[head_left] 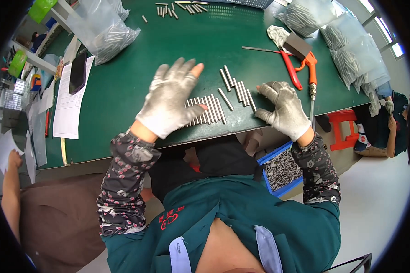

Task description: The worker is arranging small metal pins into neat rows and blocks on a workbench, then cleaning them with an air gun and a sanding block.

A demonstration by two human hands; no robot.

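My left hand (pixel 169 98), in a grey-white glove with bare fingertips, is spread flat over the green table. Its thumb reaches across a row of slim metal pins (pixel 214 110) lying side by side, and the palm hides part of that row. My right hand (pixel 283 107), gloved the same way, rests at the right end of a looser group of pins (pixel 244 93). Its thumb and fingers are apart, curved beside the outermost pin, with nothing seen between them. One single pin (pixel 225 99) lies slanted between the two groups.
Red-handled pliers or a similar tool (pixel 290 70), an orange air gun (pixel 311 68) and a brown block (pixel 297 45) lie right. Bags of pins (pixel 111 43) (pixel 346 52) flank the table (pixel 205 41). A phone (pixel 78 73) sits on paper. Below stands a blue bin (pixel 280 193). Co-workers sit both sides.
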